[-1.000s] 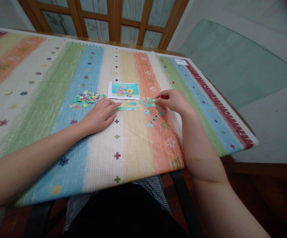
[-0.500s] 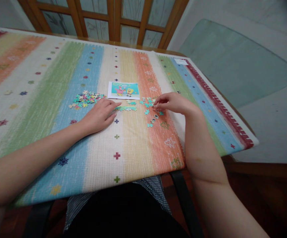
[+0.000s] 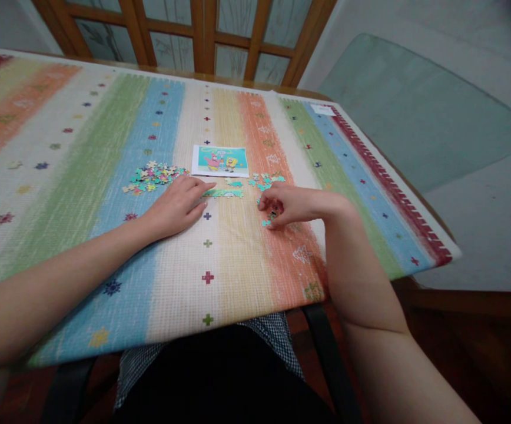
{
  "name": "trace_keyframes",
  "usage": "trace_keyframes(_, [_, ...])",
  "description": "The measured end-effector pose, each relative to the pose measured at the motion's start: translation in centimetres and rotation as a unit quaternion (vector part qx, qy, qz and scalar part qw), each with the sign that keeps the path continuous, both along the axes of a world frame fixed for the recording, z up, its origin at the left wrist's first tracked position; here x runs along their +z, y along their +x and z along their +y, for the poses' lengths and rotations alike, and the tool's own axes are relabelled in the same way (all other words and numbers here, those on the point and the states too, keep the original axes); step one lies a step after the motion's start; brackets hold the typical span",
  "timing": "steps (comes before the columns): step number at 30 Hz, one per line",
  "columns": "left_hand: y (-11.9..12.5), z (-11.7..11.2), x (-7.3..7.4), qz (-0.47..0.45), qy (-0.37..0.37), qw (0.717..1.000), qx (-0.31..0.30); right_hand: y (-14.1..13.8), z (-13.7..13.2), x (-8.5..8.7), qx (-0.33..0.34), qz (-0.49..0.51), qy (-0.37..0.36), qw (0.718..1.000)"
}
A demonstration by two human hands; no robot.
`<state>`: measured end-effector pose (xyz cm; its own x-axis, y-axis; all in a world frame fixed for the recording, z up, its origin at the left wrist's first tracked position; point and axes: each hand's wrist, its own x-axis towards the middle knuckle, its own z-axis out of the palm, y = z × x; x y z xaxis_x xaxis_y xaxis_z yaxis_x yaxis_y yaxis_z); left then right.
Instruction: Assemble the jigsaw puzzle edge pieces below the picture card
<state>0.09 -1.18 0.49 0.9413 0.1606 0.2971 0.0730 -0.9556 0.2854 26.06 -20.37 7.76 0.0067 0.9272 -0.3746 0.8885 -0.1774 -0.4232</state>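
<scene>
My left hand (image 3: 178, 206) lies flat and open on the striped mat (image 3: 105, 235), fingertips at the left end of a short joined strip of teal puzzle pieces (image 3: 226, 192). My right hand (image 3: 288, 206) is curled over scattered teal pieces (image 3: 266, 184) on the orange stripe, fingers pinched together at a small piece (image 3: 266, 222); I cannot tell whether it is lifted. A reference picture card (image 3: 221, 161) lies just beyond the strip. A heap of loose mixed pieces (image 3: 152, 175) sits to the left of my left hand.
The mat covers a wooden table whose right edge (image 3: 414, 206) runs diagonally. A wooden-framed glass door (image 3: 202, 35) stands behind. A small white tag (image 3: 322, 109) lies at the far right of the mat. A chair and my lap are below the near edge.
My right hand has moved toward me and left, from the far scattered pieces down to the nearer ones. My left hand has stayed still.
</scene>
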Motion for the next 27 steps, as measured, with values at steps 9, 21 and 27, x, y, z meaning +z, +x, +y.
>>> trace_keyframes(9, [0.0,0.0,0.0,-0.008,0.011,1.0,-0.003,1.3,0.4,-0.5,-0.015,0.02,-0.03,0.999])
trace_keyframes(21, [0.0,0.1,-0.1,-0.007,0.002,1.0,-0.002,4.9,0.5,-1.6,-0.191,-0.055,0.132,0.971])
trace_keyframes(27, [0.1,0.0,0.1,-0.006,0.003,1.0,-0.005,5.7,0.9,-3.6,-0.198,-0.119,0.197,0.953])
